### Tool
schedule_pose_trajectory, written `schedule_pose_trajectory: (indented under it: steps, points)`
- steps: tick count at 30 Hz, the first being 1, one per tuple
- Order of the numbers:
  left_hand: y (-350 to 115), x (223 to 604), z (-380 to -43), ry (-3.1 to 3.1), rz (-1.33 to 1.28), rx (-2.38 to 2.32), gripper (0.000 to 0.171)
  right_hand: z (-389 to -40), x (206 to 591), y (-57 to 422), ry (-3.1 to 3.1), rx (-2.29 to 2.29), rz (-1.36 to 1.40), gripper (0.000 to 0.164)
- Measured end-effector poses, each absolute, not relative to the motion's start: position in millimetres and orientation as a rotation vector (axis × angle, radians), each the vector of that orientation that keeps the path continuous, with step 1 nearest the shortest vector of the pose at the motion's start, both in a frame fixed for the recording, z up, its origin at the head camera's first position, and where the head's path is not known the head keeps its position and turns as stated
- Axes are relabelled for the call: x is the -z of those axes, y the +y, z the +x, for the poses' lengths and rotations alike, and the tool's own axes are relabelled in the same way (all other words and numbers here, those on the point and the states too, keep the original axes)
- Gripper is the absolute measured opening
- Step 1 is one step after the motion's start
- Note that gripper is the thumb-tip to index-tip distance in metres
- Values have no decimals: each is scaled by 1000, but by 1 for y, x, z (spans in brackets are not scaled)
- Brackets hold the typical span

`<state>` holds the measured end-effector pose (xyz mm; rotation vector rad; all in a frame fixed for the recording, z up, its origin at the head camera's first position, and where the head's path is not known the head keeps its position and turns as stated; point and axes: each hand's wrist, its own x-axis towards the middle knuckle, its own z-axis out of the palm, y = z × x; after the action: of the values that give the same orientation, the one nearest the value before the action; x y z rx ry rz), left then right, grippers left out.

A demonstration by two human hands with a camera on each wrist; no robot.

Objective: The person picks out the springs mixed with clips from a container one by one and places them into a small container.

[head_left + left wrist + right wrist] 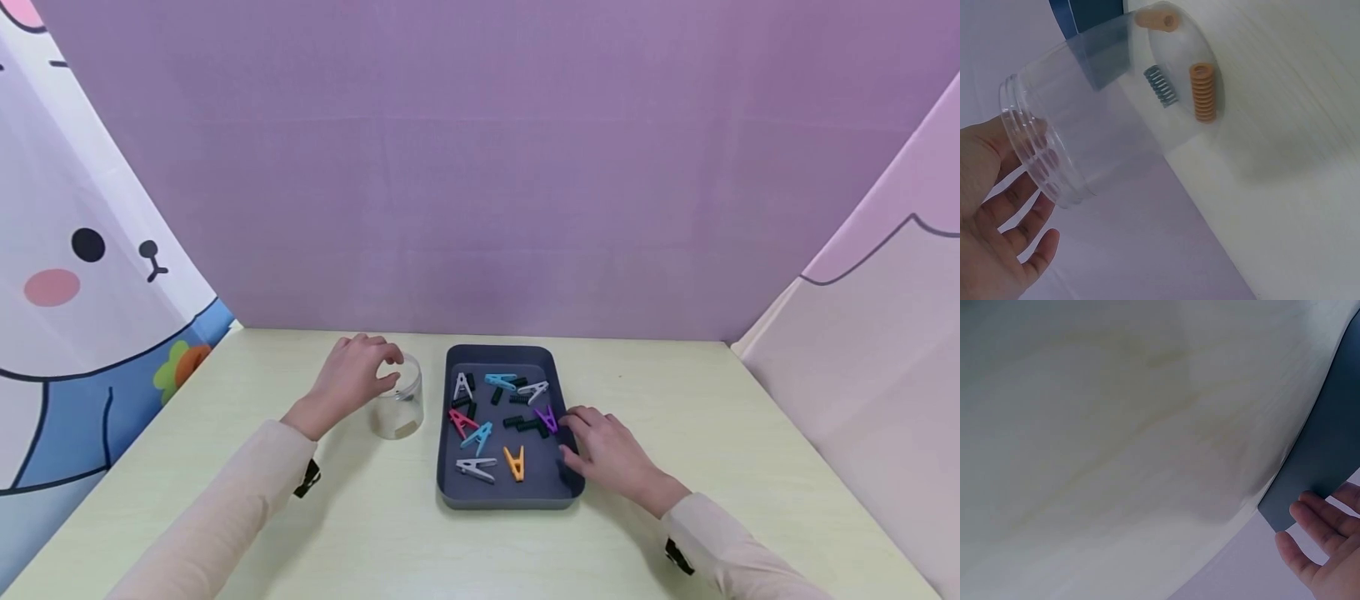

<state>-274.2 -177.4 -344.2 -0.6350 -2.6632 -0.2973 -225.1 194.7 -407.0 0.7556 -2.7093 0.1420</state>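
A clear round jar [390, 417] stands left of a dark grey tray [510, 503]. My left hand [351, 382] hangs at the jar's mouth, thumb and fingers apart and loosely curved, with nothing seen between them. Inside the jar lie an orange spring [1203, 94], another orange piece [1157, 20] and a dark green spring [1160, 86]. Against the tray's right wall my right hand [611, 454] rests its fingertips, beside a purple clip [547, 419]. Several dark springs [513, 422] lie in the tray among clips, including a red clip [463, 423] and an orange clip [514, 463].
Light blue clips [477, 437] and grey clips [476, 470] also lie in the tray. The pale wooden table [390, 533] ends at a purple cloth backdrop [480, 208]. Printed cloth [97, 333] hangs on the left.
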Motion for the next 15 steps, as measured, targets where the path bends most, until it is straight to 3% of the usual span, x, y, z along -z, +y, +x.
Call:
schedule_pose_trajectory:
  steps: [15]
  points:
    - [-152, 338, -271, -2602, -712, 280, 17, -225, 407, 196, -2739, -125, 743, 39]
